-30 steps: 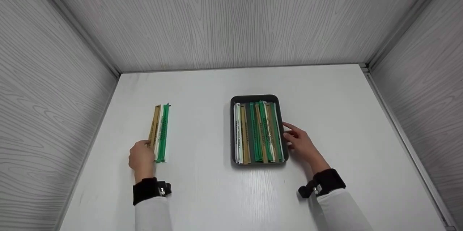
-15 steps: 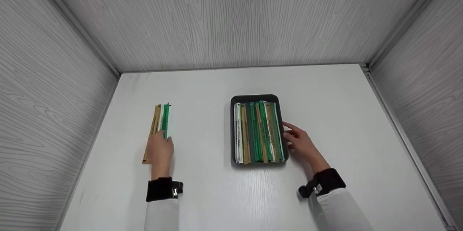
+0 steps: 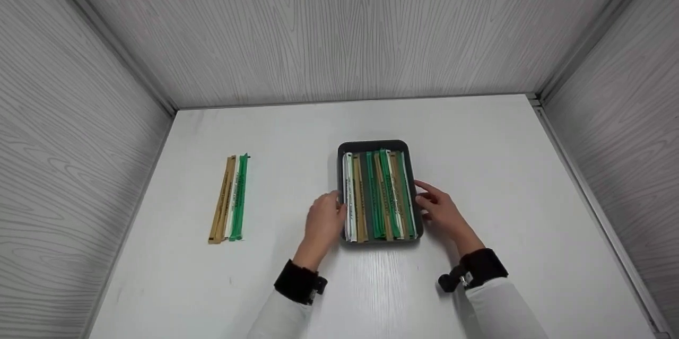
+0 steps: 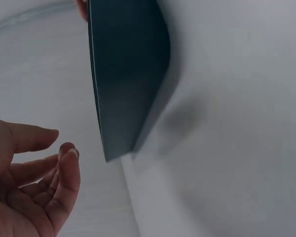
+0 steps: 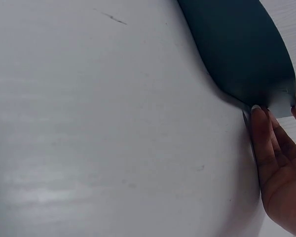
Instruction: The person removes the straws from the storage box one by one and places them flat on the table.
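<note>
A dark rectangular tray (image 3: 342, 145) stands on the table, holding several long, thin printed stick packets (image 3: 392, 190) in white, brown and green. My left hand (image 3: 323, 217) is at its left side, fingers loosely curved. In the left wrist view this hand holds nothing, with a gap between its fingertips and the tray wall (image 4: 126, 74). On the opposite side, my right hand (image 3: 443, 214) rests its fingertips against the tray's outer wall; the right wrist view shows this contact on the dark wall (image 5: 241, 49). Left of the tray lie brown (image 3: 220, 203), white (image 3: 231, 203) and green (image 3: 240, 196) packets.
The white table (image 3: 292, 132) is bounded by grey wood-grain panels at the back (image 3: 339, 31), the left (image 3: 69, 142) and the right (image 3: 626, 132). Black wrist bands (image 3: 297, 281) with small cameras are on both wrists.
My left hand has moved from the loose packets on the left, across to the tray's left side. Those packets stay on the table. The right hand and tray have not visibly moved.
</note>
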Motion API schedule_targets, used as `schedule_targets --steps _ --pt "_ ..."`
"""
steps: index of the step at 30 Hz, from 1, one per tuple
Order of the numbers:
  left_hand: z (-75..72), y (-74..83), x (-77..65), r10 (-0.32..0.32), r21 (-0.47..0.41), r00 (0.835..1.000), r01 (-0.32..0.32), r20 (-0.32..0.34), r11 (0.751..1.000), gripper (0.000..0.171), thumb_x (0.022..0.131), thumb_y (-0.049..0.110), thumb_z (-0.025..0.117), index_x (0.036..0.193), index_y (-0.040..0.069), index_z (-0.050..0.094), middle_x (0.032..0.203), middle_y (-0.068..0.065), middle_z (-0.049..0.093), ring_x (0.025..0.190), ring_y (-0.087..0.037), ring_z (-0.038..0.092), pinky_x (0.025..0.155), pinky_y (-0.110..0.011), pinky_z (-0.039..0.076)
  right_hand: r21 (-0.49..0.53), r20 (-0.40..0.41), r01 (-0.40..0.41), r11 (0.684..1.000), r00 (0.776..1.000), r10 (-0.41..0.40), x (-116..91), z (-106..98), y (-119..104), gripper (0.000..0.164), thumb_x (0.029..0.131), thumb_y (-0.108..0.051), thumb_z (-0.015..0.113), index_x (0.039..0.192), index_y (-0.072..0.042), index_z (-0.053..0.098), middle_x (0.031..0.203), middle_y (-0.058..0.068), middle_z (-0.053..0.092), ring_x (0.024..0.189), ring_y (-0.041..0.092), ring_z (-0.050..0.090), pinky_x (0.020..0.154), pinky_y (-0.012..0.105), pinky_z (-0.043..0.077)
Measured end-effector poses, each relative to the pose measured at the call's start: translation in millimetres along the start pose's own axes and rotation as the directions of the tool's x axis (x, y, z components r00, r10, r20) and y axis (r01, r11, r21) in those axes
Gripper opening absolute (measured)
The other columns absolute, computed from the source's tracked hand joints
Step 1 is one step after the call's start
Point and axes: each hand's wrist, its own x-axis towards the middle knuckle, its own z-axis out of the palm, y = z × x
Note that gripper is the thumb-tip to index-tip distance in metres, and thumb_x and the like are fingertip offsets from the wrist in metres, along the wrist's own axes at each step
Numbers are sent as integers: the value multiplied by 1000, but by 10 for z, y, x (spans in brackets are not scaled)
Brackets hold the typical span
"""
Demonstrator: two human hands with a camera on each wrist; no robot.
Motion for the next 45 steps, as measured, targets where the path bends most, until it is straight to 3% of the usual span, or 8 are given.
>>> schedule_targets --steps 4,7,13,22,29,33,38,45 --pt "194 159 -32 62 31 995 -65 80 997 24 91 1 63 113 -7 65 89 -16 67 76 -25 65 62 -36 54 3 7 5 1000 1000 -5 14 6 3 51 103 -13 51 151 -9 38 127 26 54 99 33 61 72 37 52" --pt "309 208 -44 83 120 991 -95 104 988 16 88 -5 63 103 -6 65 82 -16 64 67 -24 63 51 -33 51 5 -4 5 1000 1000 -5 69 5 101 50 103 -15 52 151 -13 40 126 23 55 99 30 62 72 35 52" --pt "471 213 -48 119 326 987 -147 105 934 14 82 -11 65 94 -5 65 73 -13 56 56 -22 58 42 -33 46 -8 -19 28 1000 999 -28 99 -2 198 50 102 -18 53 151 -16 41 126 21 56 100 28 62 73 33 52" --pt "545 215 -20 103 357 987 -140 121 924 12 82 -8 67 91 0 66 65 -9 60 50 -19 57 40 -34 45 14 -24 45 999 999 -44 76 -1 212 49 102 -18 54 150 -15 42 125 22 57 98 29 64 73 34 53" --pt "477 225 13 70 318 992 -101 107 943 13 85 -7 66 95 0 65 69 -12 64 55 -24 62 41 -35 47 22 -33 43 999 999 -42 93 14 216 50 102 -18 54 150 -15 42 124 22 57 98 29 64 74 34 53" --pt "423 222 18 28 229 992 -56 124 972 17 79 -9 71 87 2 62 69 -12 63 57 -26 63 41 -34 48 27 -28 32 999 999 -31 80 18 201 50 102 -16 53 151 -14 41 126 23 56 100 30 63 74 34 53" --pt "339 187 -9 -6 105 989 -10 145 994 21 81 -9 65 101 -3 64 72 -13 64 57 -23 61 44 -32 47 27 -1 22 999 1000 -22 -6 21 65 51 102 -12 52 151 -7 37 127 26 55 104 34 61 75 36 53" --pt "30 49 -12 -22 42 1000 22 8 999 35 88 -1 63 123 -4 61 97 -17 69 77 -28 67 58 -40 53 1 -24 36 999 999 -36 85 4 200 51 103 -18 53 151 -13 39 129 24 55 100 31 63 75 35 53"
